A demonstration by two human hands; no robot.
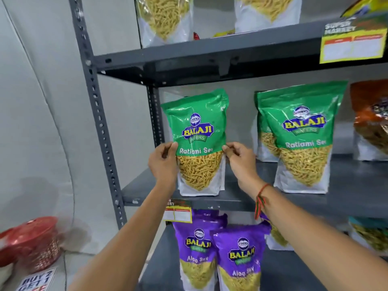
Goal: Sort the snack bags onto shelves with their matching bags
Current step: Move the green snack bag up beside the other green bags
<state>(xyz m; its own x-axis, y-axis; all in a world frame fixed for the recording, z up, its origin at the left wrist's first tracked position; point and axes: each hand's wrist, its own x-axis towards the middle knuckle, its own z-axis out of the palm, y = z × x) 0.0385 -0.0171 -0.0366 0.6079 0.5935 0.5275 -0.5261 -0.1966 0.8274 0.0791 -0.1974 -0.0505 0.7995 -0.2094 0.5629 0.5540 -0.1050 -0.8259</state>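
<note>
A green Ratlami Sev bag [198,131] stands upright at the left end of the middle shelf [241,196]. My left hand [162,162] pinches its left edge and my right hand [241,160] pinches its right edge, both at mid height. Two matching green Ratlami Sev bags [302,139] stand one behind the other further right on the same shelf. Purple Aloo Sev bags [237,255] stand on the shelf below. On the top shelf I see the lower parts of clear-fronted sev bags [165,19].
An orange bag [371,120] stands at the right end of the middle shelf. A grey perforated upright [98,114] frames the rack's left side. Price tags [352,43] hang from shelf edges. Red bags [31,242] lie on the floor at lower left beside a "Buy 2 Get 1" sign.
</note>
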